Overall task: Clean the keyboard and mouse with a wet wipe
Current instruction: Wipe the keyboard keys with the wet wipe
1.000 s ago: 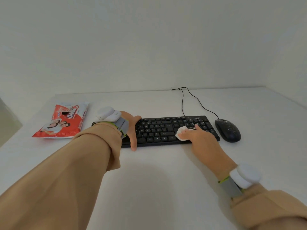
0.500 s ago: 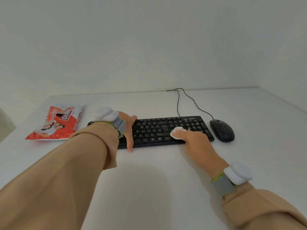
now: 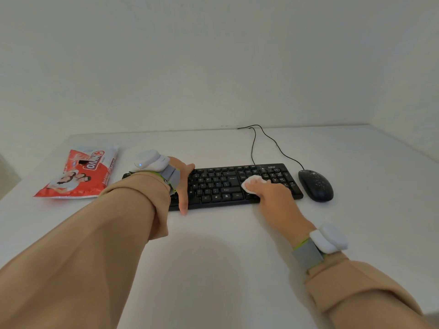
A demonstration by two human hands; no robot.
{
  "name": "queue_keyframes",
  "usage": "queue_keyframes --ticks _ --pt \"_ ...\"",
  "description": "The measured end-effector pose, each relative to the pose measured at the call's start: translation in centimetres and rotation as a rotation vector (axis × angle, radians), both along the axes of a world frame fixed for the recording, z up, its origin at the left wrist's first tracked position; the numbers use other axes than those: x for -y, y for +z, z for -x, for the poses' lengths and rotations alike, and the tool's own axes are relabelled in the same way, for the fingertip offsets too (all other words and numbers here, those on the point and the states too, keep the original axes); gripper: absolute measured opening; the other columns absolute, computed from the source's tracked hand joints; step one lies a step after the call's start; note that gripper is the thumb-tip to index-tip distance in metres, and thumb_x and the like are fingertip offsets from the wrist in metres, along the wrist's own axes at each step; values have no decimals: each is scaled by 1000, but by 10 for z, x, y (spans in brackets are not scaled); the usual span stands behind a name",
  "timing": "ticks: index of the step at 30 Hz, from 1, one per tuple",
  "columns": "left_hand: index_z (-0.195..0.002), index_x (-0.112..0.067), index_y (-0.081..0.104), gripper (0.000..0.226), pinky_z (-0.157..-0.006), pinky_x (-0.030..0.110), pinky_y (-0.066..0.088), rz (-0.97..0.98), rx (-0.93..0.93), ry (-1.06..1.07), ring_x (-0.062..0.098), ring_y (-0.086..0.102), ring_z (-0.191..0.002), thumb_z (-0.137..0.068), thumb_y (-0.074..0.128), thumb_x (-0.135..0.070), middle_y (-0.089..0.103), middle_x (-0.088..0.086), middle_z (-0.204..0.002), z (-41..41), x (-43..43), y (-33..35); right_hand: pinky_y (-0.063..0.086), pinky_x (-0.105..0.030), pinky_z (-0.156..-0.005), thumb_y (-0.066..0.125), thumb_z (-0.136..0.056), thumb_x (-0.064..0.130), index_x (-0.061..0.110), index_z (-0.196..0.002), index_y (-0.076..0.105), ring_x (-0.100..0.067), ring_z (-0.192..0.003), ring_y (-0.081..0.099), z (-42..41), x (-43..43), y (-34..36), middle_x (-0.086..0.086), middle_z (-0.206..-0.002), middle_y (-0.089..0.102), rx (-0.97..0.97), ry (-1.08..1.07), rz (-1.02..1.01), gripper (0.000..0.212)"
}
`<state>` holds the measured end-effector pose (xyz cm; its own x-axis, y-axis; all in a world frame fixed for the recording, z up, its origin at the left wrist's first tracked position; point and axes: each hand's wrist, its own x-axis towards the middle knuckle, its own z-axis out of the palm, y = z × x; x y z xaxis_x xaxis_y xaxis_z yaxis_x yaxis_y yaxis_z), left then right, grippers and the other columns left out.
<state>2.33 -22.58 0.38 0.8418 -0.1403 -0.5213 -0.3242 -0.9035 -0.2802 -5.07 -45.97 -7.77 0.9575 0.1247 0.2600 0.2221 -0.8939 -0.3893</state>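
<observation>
A black keyboard lies across the white table, with a black wired mouse just to its right. My right hand holds a crumpled white wet wipe and presses it onto the keys right of the keyboard's middle, between the main block and the number pad. My left hand rests across the keyboard's left part, its thumb straight down to the front edge. My left sleeve and wrist device hide the keyboard's left end.
A red and white pack of wipes lies flat at the left of the table. Two black cables run from the keyboard and mouse to the back edge by the wall.
My right hand has slid the wipe a little farther from me across the keys. My left hand has stayed on the keyboard. The view has shifted slightly.
</observation>
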Motion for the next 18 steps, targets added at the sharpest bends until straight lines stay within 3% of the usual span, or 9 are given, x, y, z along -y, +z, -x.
queue_keyframes --ticks 3,5,7,11,13,14,16,18 --pt "-151 -26 0 137 -88 34 46 -19 -5 4 26 51 -123 -48 84 -61 45 5 -143 1 2 1 21 -25 -114 39 -87 -9 30 -131 52 -25 -136 36 11 7 -5 -4 -138 52 -18 93 -91 60" --pt "-151 -26 -3 138 -85 33 43 -26 -13 9 27 48 -127 -49 84 -60 40 4 -147 1 1 1 21 -31 -117 39 -88 -9 29 -132 51 -26 -137 36 16 18 -6 -2 -140 50 -34 155 -81 59" --pt "-151 -27 -2 140 -81 31 44 -10 -26 15 26 53 -121 -48 85 -61 49 6 -140 -1 0 1 21 -34 -118 39 -84 -12 27 -131 52 -27 -138 33 17 31 -4 2 -141 47 -35 175 -50 63" --pt "-151 -27 -5 140 -77 29 43 4 -30 24 25 57 -117 -48 84 -62 55 6 -134 -2 -2 -1 22 -30 -113 37 -82 -13 27 -133 51 -27 -139 29 11 38 -3 5 -142 46 -16 47 0 66" --pt "-150 -26 -7 141 -77 29 45 15 -41 24 25 59 -114 -49 85 -60 57 8 -131 -3 -2 -2 31 -31 -106 39 -84 -8 26 -129 54 -27 -132 41 5 21 -3 0 -134 55 6 -63 -73 58" --pt "-150 -26 -6 141 -77 28 45 25 -39 19 24 60 -113 -48 85 -60 59 9 -129 -4 -2 -2 38 -29 -96 41 -81 -8 26 -123 57 -25 -118 52 3 10 -2 0 -125 61 50 -91 -68 56" --pt "-150 -26 -3 141 -80 28 47 41 -32 14 24 60 -111 -46 85 -60 60 9 -127 -4 -3 -3 41 -28 -79 43 -74 -10 24 -111 60 -22 -94 57 -1 -9 -2 0 -112 64 114 -97 -19 53" --pt "-150 -26 -1 142 -80 29 48 44 -22 8 24 61 -110 -44 85 -61 61 8 -126 -4 -3 -3 45 -32 -88 43 -73 -12 20 -109 62 -24 -100 58 -2 -22 -5 -1 -114 64 105 -47 -73 52"
